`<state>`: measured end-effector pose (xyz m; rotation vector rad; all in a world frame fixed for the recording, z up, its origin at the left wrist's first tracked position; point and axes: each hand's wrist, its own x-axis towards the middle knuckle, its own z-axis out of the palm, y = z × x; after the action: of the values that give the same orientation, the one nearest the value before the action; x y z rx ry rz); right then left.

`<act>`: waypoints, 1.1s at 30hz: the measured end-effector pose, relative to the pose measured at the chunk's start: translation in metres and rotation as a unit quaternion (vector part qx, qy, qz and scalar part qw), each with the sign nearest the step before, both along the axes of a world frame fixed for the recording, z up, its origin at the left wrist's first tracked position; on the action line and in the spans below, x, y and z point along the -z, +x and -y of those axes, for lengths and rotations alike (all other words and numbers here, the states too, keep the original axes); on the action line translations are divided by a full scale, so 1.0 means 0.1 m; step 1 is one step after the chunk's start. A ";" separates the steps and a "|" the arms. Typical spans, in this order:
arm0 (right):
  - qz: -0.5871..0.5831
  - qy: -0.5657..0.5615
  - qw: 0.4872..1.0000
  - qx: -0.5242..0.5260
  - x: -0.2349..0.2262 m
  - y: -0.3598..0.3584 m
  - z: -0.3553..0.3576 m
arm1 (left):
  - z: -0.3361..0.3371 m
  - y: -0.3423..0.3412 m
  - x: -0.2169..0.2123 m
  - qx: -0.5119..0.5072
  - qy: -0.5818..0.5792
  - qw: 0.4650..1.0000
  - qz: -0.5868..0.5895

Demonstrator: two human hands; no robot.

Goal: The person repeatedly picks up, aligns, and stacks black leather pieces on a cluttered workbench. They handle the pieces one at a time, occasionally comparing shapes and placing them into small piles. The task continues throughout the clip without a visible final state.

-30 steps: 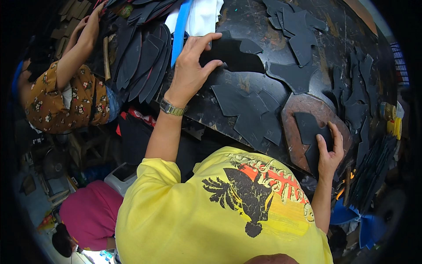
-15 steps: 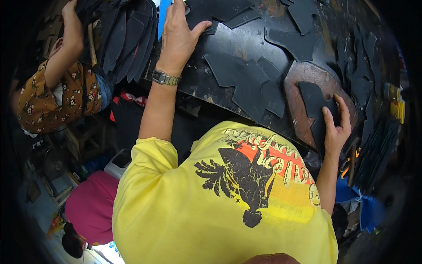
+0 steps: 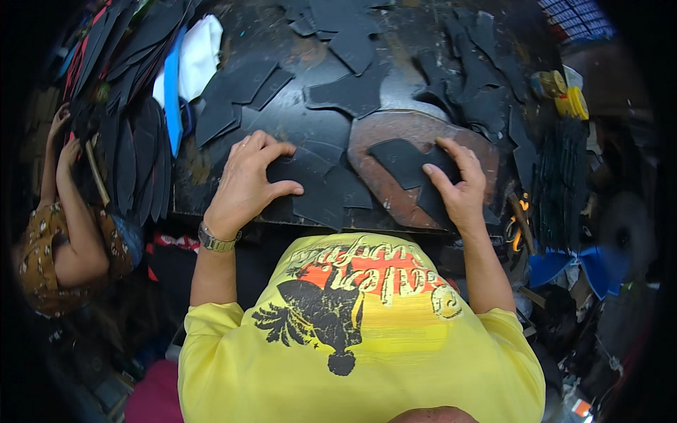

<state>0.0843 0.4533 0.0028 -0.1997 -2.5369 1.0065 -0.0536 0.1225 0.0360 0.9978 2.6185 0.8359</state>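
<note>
Head view: dark, stained workbench [image 3: 296, 120] strewn with black cut pieces. Your left hand [image 3: 247, 183] lies flat, fingers spread, on a black cut sheet [image 3: 321, 187] near the bench's front edge. Your right hand [image 3: 458, 187] pinches a black shaped piece [image 3: 405, 161] on the brown cutting board [image 3: 423, 134], right of centre. Another person's arm [image 3: 67, 211] is beyond the left edge.

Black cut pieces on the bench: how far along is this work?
Done: many black pieces lie cut and scattered over the bench, more stacked at its left edge. In hand: the left hand presses a piece near the front edge, the right hand holds a piece on the brown board. Left: the scattered pieces remain unsorted.
</note>
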 end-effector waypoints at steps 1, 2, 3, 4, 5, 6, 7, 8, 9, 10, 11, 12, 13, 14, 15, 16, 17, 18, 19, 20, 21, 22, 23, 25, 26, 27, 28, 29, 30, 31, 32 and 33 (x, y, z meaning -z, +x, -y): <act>-0.003 -0.001 1.000 -0.002 0.00 0.00 0.00 | -0.01 -0.01 0.00 -0.006 0.010 1.000 0.024; -0.008 0.005 1.000 -0.005 -0.01 0.00 0.00 | 0.00 -0.03 0.01 -0.013 0.024 0.999 0.044; -0.012 0.008 1.000 -0.006 -0.01 0.00 0.00 | 0.02 -0.05 0.01 -0.005 0.045 0.997 0.055; -0.011 0.010 1.000 -0.006 -0.01 0.00 0.00 | 0.05 -0.08 0.01 0.005 0.071 0.996 0.062; -0.011 0.009 1.000 -0.007 -0.02 0.00 -0.01 | 0.09 -0.12 -0.01 0.016 0.098 0.993 0.067; -0.015 0.005 1.000 -0.012 -0.02 0.00 -0.01 | 0.15 -0.16 -0.04 0.003 0.109 0.990 0.086; -0.010 0.003 1.000 -0.015 -0.03 0.00 -0.02 | 0.23 -0.19 -0.08 -0.027 0.097 0.991 0.085; -0.001 0.010 1.000 -0.020 -0.04 0.01 -0.03 | 0.31 -0.21 -0.12 -0.077 0.089 0.990 0.073; 0.009 0.015 1.000 -0.023 -0.06 0.01 -0.05 | 0.37 -0.23 -0.15 -0.138 0.073 0.985 0.069; 0.010 0.002 1.000 -0.020 -0.08 0.01 -0.07 | 0.42 -0.25 -0.18 -0.159 0.052 0.986 0.023; 0.018 0.010 1.000 -0.008 -0.11 0.02 -0.08 | 0.46 -0.26 -0.20 -0.203 0.010 0.979 -0.005; 0.032 0.017 0.999 0.000 -0.15 0.03 -0.11 | 0.47 -0.27 -0.22 -0.237 -0.046 0.970 -0.019; 0.047 0.023 0.999 0.009 -0.18 0.03 -0.13 | 0.45 -0.26 -0.22 -0.223 -0.068 0.969 -0.082; 0.059 0.040 0.997 0.008 -0.22 0.03 -0.15 | 0.41 -0.24 -0.20 -0.229 -0.102 0.959 -0.133; 0.073 0.057 0.996 0.009 -0.26 0.03 -0.17 | 0.36 -0.23 -0.20 -0.227 -0.127 0.947 -0.190; 0.087 0.073 0.993 0.012 -0.30 0.03 -0.19 | 0.29 -0.24 -0.21 -0.240 -0.142 0.945 -0.172; 0.076 0.089 0.993 0.003 -0.34 0.02 -0.21 | 0.22 -0.26 -0.23 -0.231 -0.132 0.947 -0.183; 0.065 0.106 0.992 -0.004 -0.38 0.00 -0.25 | 0.14 -0.27 -0.25 -0.221 -0.120 0.948 -0.193; 0.056 0.124 0.991 -0.012 -0.43 -0.03 -0.29 | 0.05 -0.28 -0.27 -0.215 -0.114 0.950 -0.197; 0.057 0.126 0.990 -0.014 -0.47 -0.06 -0.36 | -0.04 -0.31 -0.31 -0.207 -0.072 0.961 -0.170; 0.046 0.129 0.990 -0.021 -0.52 -0.12 -0.46 | -0.15 -0.35 -0.34 -0.169 -0.026 0.973 -0.152; 0.031 0.134 0.990 -0.014 -0.56 -0.20 -0.58 | -0.27 -0.38 -0.36 -0.138 0.013 0.982 -0.130; 0.009 0.139 0.990 0.001 -0.58 -0.31 -0.71 | -0.41 -0.41 -0.38 -0.113 0.045 0.987 -0.103; 0.018 0.129 0.990 0.043 -0.62 -0.58 -1.06 | -0.72 -0.40 -0.37 -0.027 0.076 0.987 -0.141; 0.017 0.066 0.997 0.046 -0.63 -0.73 -1.26 | -0.88 -0.38 -0.36 0.010 0.092 0.988 -0.125; 0.021 0.007 0.998 0.063 -0.63 -0.89 -1.46 | -1.04 -0.37 -0.35 0.047 0.107 0.987 -0.108; 0.036 -0.022 0.995 0.086 -0.63 -1.04 -1.67 | -1.19 -0.37 -0.33 0.075 0.121 0.985 -0.093; 0.047 -0.012 0.993 0.107 -0.63 -1.19 -1.87 | -1.33 -0.38 -0.32 0.103 0.135 0.982 -0.079; 0.044 -0.018 0.990 0.133 -0.61 -1.32 -2.04 | -1.47 -0.39 -0.29 0.103 0.153 0.980 -0.075; 0.061 -0.048 0.986 0.144 -0.60 -1.42 -2.20 | -1.58 -0.43 -0.27 0.101 0.166 0.978 -0.079; 0.055 -0.068 0.987 0.136 -0.56 -1.48 -2.33 | -1.69 -0.49 -0.23 0.097 0.179 0.976 -0.082; 0.060 -0.085 0.983 0.149 -0.53 -1.54 -2.43 | -1.78 -0.53 -0.19 0.092 0.191 0.973 -0.086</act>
<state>-0.0699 0.6965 0.0558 -0.6858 -2.4267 1.1176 -0.1066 0.3009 0.0546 1.4457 2.4997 1.2872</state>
